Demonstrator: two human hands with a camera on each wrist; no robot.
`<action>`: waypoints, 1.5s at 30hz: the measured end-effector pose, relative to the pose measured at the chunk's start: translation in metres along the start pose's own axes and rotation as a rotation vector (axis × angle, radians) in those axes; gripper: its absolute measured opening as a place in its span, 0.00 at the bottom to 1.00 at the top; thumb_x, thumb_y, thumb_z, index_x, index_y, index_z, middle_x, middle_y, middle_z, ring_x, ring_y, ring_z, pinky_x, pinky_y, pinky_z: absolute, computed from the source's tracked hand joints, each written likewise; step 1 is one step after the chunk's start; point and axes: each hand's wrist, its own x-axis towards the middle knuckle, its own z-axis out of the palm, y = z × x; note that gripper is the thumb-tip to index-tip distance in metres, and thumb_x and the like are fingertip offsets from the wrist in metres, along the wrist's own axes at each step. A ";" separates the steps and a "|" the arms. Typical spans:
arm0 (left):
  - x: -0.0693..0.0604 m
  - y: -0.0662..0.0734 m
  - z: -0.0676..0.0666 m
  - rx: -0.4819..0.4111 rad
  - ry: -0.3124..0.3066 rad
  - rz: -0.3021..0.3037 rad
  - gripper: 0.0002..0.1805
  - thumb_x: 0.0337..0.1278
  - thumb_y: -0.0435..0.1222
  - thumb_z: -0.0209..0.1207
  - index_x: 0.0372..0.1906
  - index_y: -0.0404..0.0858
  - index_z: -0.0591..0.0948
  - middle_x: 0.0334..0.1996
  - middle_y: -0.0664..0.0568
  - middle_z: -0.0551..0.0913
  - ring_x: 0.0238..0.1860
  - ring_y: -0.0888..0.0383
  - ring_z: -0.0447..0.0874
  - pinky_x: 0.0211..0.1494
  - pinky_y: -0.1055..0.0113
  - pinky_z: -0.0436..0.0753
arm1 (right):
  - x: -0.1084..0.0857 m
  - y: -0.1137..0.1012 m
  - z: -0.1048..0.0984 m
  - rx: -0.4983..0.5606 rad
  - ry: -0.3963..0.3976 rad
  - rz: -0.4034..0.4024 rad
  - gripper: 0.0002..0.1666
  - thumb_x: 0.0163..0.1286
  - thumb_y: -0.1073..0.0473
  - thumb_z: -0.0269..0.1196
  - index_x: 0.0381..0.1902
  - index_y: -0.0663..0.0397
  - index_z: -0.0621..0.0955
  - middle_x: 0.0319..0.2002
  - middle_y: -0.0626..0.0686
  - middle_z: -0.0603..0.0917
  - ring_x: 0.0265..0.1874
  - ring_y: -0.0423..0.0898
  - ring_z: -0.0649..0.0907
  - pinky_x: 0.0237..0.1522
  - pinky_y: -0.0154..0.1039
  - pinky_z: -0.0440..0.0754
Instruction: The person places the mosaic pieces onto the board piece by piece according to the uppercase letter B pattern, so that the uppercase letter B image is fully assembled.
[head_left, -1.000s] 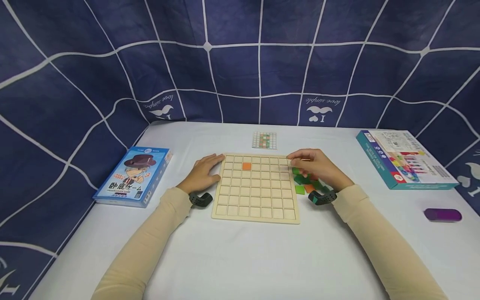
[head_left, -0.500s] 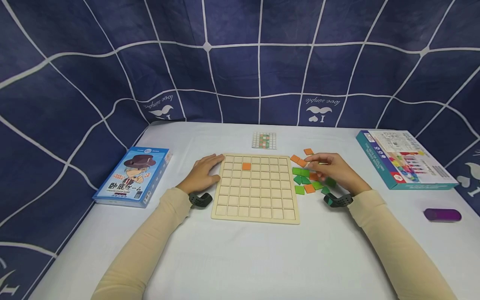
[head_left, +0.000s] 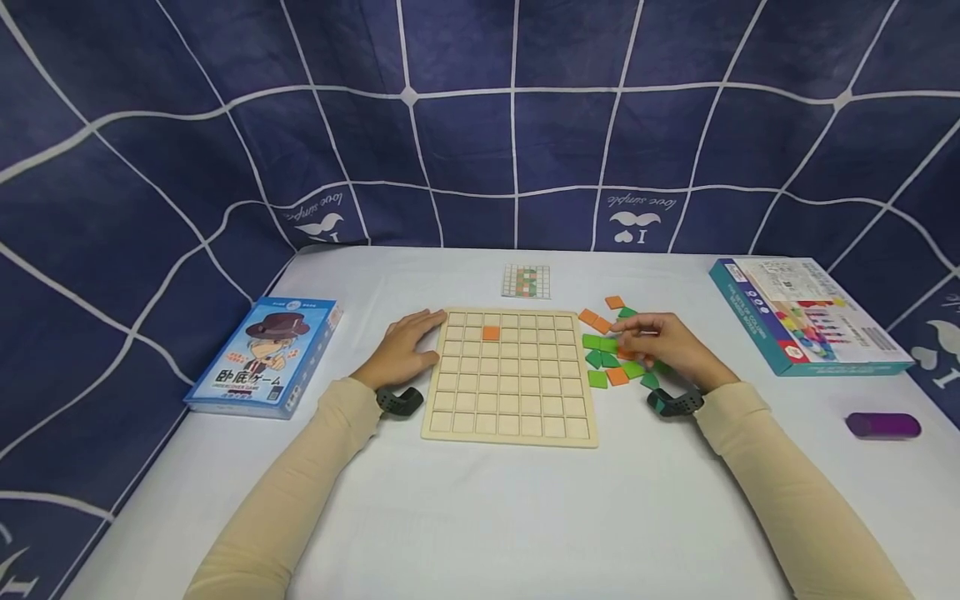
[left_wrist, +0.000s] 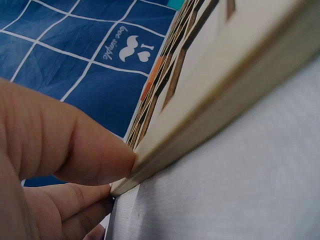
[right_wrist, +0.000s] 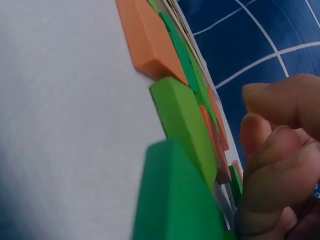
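A wooden grid board (head_left: pixel 517 437) lies on the table with one orange tile (head_left: pixel 491 333) in a cell near its top left. Along the board's left edge rests my left hand (head_left: pixel 397 350), thumb and fingertips touching the side and upper corner; the left wrist view shows the thumb against the rim (left_wrist: pixel 200 115). Right of the board, my right hand (head_left: pixel 671 350) hovers over loose square and triangular tiles, fingers loosely bent. Orange tiles (head_left: pixel 617 377) and green tiles (head_left: pixel 597 379) lie below it. In the right wrist view no tile shows between the fingers (right_wrist: pixel 280 165).
A small patterned grid card (head_left: pixel 527 282) lies behind the board. To the left is a blue game box (head_left: pixel 262 354); at the right are a teal-edged box (head_left: pixel 817 317) and a purple cylindrical object (head_left: pixel 883 425). A dark blue gridded cloth (head_left: pixel 465 142) hangs behind the table.
My right hand has moved right, from the board's upper right edge to above the loose tiles, uncovering orange ones and a green one. My left hand stays at the board's left edge.
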 end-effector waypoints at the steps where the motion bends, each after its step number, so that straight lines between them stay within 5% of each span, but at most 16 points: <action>1: 0.000 0.000 0.000 -0.002 0.001 -0.001 0.43 0.60 0.34 0.57 0.82 0.29 0.65 0.83 0.39 0.64 0.86 0.39 0.53 0.86 0.40 0.50 | 0.000 0.001 0.000 -0.014 0.002 -0.004 0.25 0.76 0.63 0.68 0.65 0.73 0.80 0.37 0.48 0.84 0.22 0.40 0.76 0.26 0.32 0.78; 17: -0.001 -0.001 0.001 0.001 0.000 0.000 0.42 0.61 0.34 0.57 0.83 0.30 0.65 0.84 0.39 0.63 0.86 0.39 0.53 0.86 0.40 0.49 | 0.004 0.002 0.011 -0.358 0.114 -0.018 0.21 0.66 0.61 0.73 0.54 0.67 0.86 0.37 0.52 0.77 0.23 0.41 0.72 0.21 0.32 0.72; 37: 0.000 0.000 0.000 0.015 -0.007 0.006 0.42 0.61 0.34 0.57 0.82 0.29 0.65 0.83 0.39 0.64 0.85 0.39 0.54 0.86 0.41 0.50 | 0.001 -0.005 0.011 -0.282 0.117 -0.012 0.19 0.70 0.65 0.71 0.56 0.69 0.84 0.45 0.61 0.85 0.19 0.43 0.76 0.22 0.33 0.75; 45: -0.001 0.001 0.000 0.005 0.001 0.005 0.42 0.61 0.34 0.57 0.82 0.29 0.66 0.83 0.39 0.64 0.85 0.38 0.54 0.86 0.40 0.50 | 0.001 -0.014 0.016 -0.183 0.110 -0.003 0.23 0.71 0.65 0.70 0.61 0.70 0.80 0.36 0.54 0.90 0.17 0.41 0.74 0.21 0.32 0.74</action>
